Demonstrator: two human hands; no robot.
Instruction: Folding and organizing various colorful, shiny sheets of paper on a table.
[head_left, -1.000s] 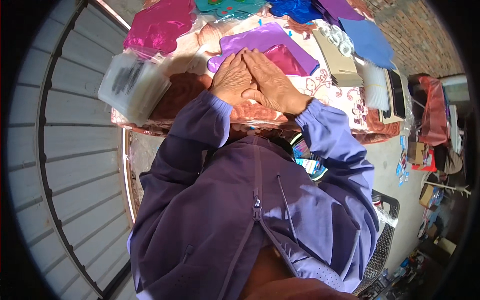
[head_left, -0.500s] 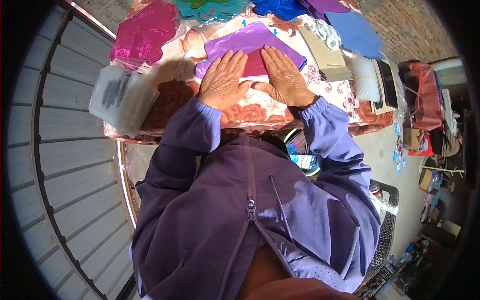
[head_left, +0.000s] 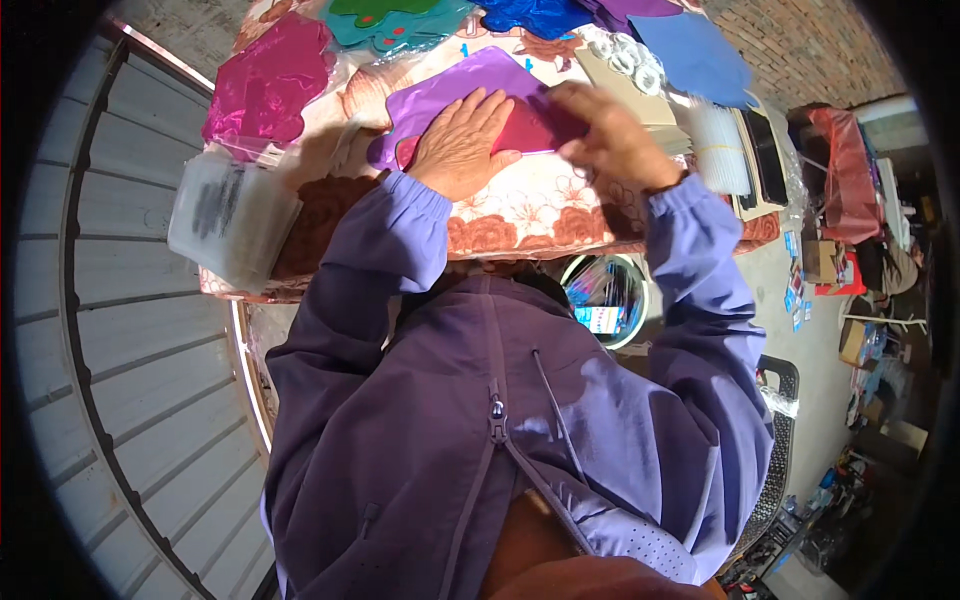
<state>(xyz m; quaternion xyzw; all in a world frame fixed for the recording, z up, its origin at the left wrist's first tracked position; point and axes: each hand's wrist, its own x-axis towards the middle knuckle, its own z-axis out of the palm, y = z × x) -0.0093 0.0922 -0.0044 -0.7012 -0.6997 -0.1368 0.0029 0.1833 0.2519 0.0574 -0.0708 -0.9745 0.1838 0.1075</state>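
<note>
A shiny purple foil sheet point(head_left: 455, 85) lies flat on the table in front of me, with a crimson foil piece point(head_left: 530, 130) on top of it. My left hand point(head_left: 465, 145) rests palm down on the foil, fingers stretched out and pointing away from me. My right hand point(head_left: 625, 135) is at the right end of the foil, smeared by motion, thumb and fingers apart. I see nothing held in it. Whether its fingertips touch the foil is hard to make out.
Around the foil lie magenta foil point(head_left: 270, 85), teal foil point(head_left: 410, 35), blue foil point(head_left: 545, 15), a blue-grey sheet point(head_left: 695, 60) and white ribbon rolls point(head_left: 635, 60). A clear plastic stack point(head_left: 225, 215) stands at left, a white bundle point(head_left: 720, 150) at right. Below the table's edge is a round bin point(head_left: 625, 265).
My right hand has come off the crimson piece and moved right. The left hand has stayed flat on the foil, shifted slightly. More of the crimson piece shows now.
</note>
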